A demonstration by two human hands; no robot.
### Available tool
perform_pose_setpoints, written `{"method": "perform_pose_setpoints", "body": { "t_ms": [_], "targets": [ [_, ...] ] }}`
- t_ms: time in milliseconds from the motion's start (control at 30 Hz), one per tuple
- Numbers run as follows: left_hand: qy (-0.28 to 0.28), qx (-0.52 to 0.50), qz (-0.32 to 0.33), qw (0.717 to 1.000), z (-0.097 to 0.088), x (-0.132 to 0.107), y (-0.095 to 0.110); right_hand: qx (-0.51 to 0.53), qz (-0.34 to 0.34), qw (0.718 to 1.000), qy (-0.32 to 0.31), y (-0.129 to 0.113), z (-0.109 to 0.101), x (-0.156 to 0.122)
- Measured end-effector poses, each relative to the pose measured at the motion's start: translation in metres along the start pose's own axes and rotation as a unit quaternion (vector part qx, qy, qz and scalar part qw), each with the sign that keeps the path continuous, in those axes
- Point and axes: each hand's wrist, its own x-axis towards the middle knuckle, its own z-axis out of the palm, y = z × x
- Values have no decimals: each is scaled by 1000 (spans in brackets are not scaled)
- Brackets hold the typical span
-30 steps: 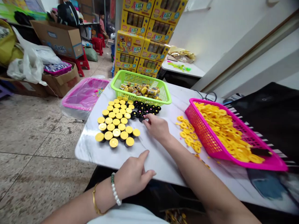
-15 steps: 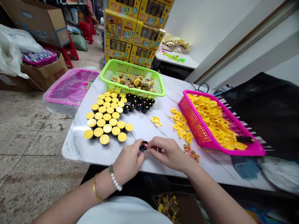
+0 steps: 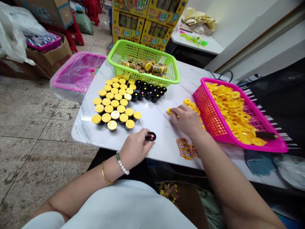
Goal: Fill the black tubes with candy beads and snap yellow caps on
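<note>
Keeping level the black cup (image 3: 150,136) clamped in the left hand (image 3: 135,147) over the desk (image 3: 156,119) should help while the right hand (image 3: 187,120), its grip unclear, touches a yellow plastic piece (image 3: 169,111).

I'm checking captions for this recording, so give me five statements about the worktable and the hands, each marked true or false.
1. The left hand holds a black cup. True.
2. The magenta basket holds yellow plastic rings. True.
3. The right hand is inside the magenta basket. False: it is outside, over the tabletop, with its fingertips at a yellow plastic piece.
4. The yellow-topped black cups are heaped inside the green basket. False: they stand side by side on the tabletop, outside the green basket.
5. A beaded bracelet is on the left wrist. True.
</note>
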Motion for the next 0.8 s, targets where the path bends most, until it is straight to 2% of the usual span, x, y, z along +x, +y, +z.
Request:
{"method": "perform_pose_setpoints", "body": {
  "t_ms": [133, 300, 400, 467, 500, 567, 633, 700, 800],
  "targets": [
    [-4, 14, 5, 1000, 1, 1, -2, 100, 32, 995, 4, 1, -7, -10],
    [4, 19, 16, 1000, 2, 0, -2, 79, 28, 995, -45, 11, -2, -9],
    [-7, 17, 11, 1000, 1, -1, -1, 148, 54, 988, 0, 1, -14, -9],
    [-19, 17, 4, 1000, 0, -1, 0, 277, 80, 957, -17, -16, -31, -14],
    [-23, 19, 2, 1000, 0, -1, 0, 354, 96, 928, -62, -26, -40, -19],
    [-26, 22, 2, 999, 0, 0, 1, 471, 140, 849, -193, -46, -55, -28],
    [-26, 22, 9, 999, 0, 0, 0, 528, 186, 781, -276, -61, -63, -37],
    [-25, 19, 17, 999, 0, 1, 0, 550, 228, 752, -282, -70, -62, -42],
    [-30, 16, 18, 999, -1, 2, -1, 569, 265, 736, -253, -76, -53, -44]
  ]
}}
